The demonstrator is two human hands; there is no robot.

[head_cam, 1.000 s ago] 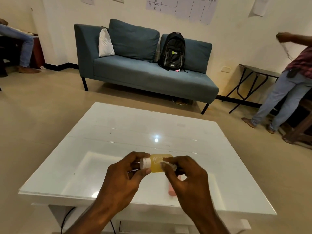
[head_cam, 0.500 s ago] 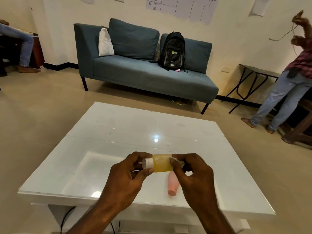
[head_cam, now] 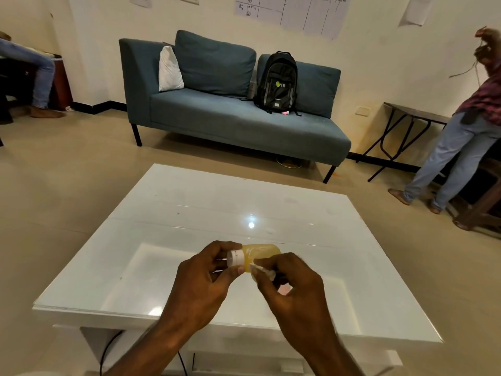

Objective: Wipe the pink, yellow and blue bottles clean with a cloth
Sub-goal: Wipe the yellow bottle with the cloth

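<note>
A small yellow bottle (head_cam: 260,252) with a white cap lies sideways in the air above the white glossy table (head_cam: 189,229). My left hand (head_cam: 206,280) pinches its capped end. My right hand (head_cam: 290,283) holds a small white cloth (head_cam: 261,271) pressed against the bottle's near side. The pink bottle (head_cam: 284,290) lies on the table under my right hand; only a sliver shows between my fingers. No blue bottle is in view.
A blue-grey sofa (head_cam: 233,118) with a black backpack (head_cam: 276,82) stands beyond the table. A person (head_cam: 461,137) stands at the right by a dark folding table (head_cam: 406,120). Another person's legs (head_cam: 35,77) show at the far left. A black cable (head_cam: 108,354) hangs under the table.
My right hand slid the cloth left along the yellow bottle toward the cap, and now covers most of the pink bottle. The person at the right lowered their raised arms a little.
</note>
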